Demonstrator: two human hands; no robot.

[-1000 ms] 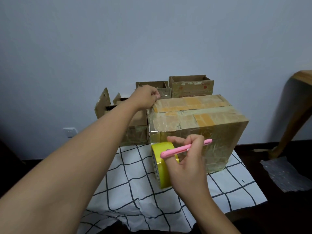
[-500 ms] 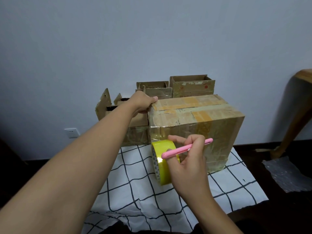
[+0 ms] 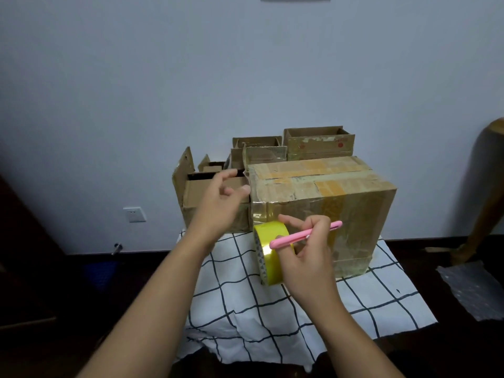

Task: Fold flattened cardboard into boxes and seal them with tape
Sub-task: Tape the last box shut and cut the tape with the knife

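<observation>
A large taped cardboard box (image 3: 321, 197) stands closed on the white grid-patterned cloth (image 3: 245, 304). My right hand (image 3: 308, 257) holds a yellow tape roll (image 3: 266, 251) and a pink cutter (image 3: 305, 236) against the box's front lower left corner. My left hand (image 3: 218, 203) hovers with relaxed fingers just left of the box's upper left edge, holding nothing. Behind my left hand sits a smaller open cardboard box (image 3: 196, 192) with a flap standing up.
Two more open boxes (image 3: 319, 143) stand behind the large one against the wall. A wooden chair leg (image 3: 485, 214) is at the right, with a sheet of bubble wrap (image 3: 474, 287) on the dark floor. A wall socket (image 3: 134, 214) lies low on the left.
My left hand has let go of the box's top left corner and drawn back toward me, fingers loosened. The right hand with tape and cutter has stayed put.
</observation>
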